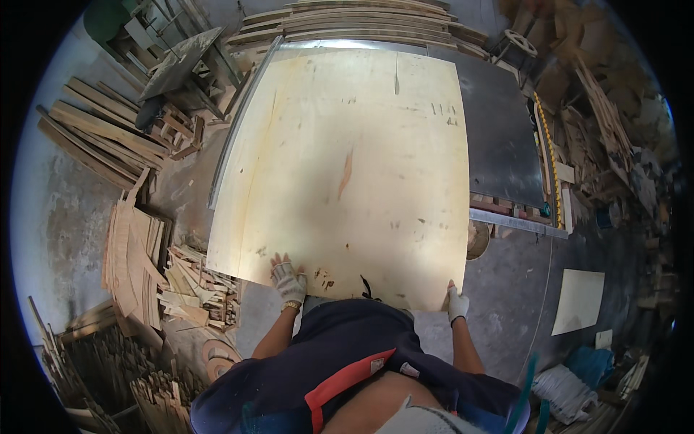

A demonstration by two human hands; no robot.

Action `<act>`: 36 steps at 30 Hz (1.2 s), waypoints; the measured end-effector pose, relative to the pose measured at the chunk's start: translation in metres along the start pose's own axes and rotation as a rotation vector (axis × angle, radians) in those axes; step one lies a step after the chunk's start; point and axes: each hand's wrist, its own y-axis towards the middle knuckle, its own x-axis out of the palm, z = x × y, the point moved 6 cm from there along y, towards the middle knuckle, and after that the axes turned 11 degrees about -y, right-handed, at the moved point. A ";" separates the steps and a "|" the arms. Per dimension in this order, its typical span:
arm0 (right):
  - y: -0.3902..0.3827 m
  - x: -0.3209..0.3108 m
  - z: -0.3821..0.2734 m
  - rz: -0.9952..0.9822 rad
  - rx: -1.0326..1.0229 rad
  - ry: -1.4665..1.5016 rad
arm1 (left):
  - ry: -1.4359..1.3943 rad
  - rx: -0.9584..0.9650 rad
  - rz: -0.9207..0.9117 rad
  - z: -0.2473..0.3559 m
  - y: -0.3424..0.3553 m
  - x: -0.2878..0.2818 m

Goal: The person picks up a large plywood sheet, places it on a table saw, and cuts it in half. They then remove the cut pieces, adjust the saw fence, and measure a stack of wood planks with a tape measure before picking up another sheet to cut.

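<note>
Plywood sheet (pixel 325 181), broad and pale, lies flat over a dark-topped worktable (pixel 502 130), its near edge just in front of the person's body. Along its left side runs a metal rail (pixel 242 123); the table's dark top shows beyond its right side.

Both hands wear pale gloves with bare fingertips. The left hand (pixel 289 282) rests on top near the near left corner, fingers spread wide. The right hand (pixel 457 300) is at the near right corner, 1 digit pointing along the edge; whether its other fingers close underneath, I cannot tell.

Steadying or guiding the sheet from its near edge looks like the step in hand. The next move, I judge, calls for even pressure from the 2 hands, so the sheet doesn't twist against the rail.

No brand or label is legible. Short dark strokes mark the sheet's far right area, and a red strip (pixel 347 380) on the dark shirt (pixel 354 329) bears a small pale patch; neither reads as writing.
</note>
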 end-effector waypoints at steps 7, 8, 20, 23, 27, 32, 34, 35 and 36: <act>0.041 0.015 -0.014 0.026 -0.020 0.028 | -0.030 0.093 -0.071 0.038 0.037 0.006; 0.045 0.017 -0.017 0.027 -0.004 0.006 | -0.027 0.109 -0.057 0.040 0.043 0.007; 0.070 0.020 -0.109 0.141 -0.057 -0.160 | -0.029 0.121 -0.062 0.070 0.109 0.031; 0.074 0.021 -0.136 0.223 -0.099 -0.364 | -0.008 0.142 -0.091 0.078 0.128 0.037; 0.089 0.028 -0.164 0.331 -0.065 -0.618 | -0.014 0.201 -0.242 0.087 0.155 0.059; 0.100 0.051 -0.213 0.580 -0.177 -1.017 | -0.051 0.293 -0.240 0.100 0.189 0.079; 0.101 0.073 -0.241 0.554 -0.412 -1.022 | -0.046 0.290 -0.246 0.106 0.206 0.086; 0.102 0.085 -0.254 0.523 -0.524 -1.026 | -0.031 0.303 -0.235 0.110 0.215 0.089; 0.097 0.096 -0.269 0.521 -0.726 -0.939 | -0.052 0.307 -0.230 0.113 0.223 0.091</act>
